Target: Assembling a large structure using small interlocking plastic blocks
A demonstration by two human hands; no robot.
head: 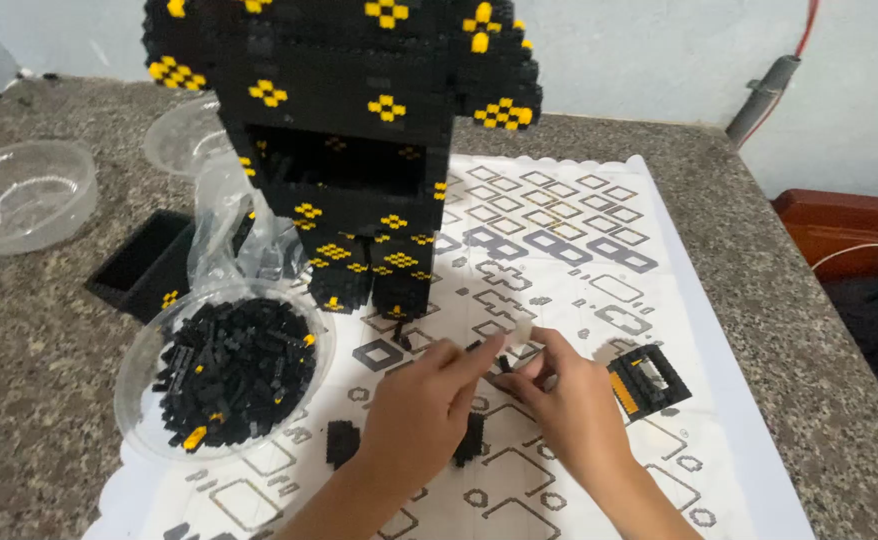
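Head view: left hand (414, 410) and right hand (569, 400) are pinching together on a small black brick piece (499, 366) over the patterned white mat (579, 250), just before the black-and-yellow brick figure (349, 150); a bowl of black bricks (227, 372) is sitting left.

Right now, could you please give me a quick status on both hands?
Left hand and right hand pinch a small black brick piece together. Brick figure stands just behind. Bowl of bricks at left.
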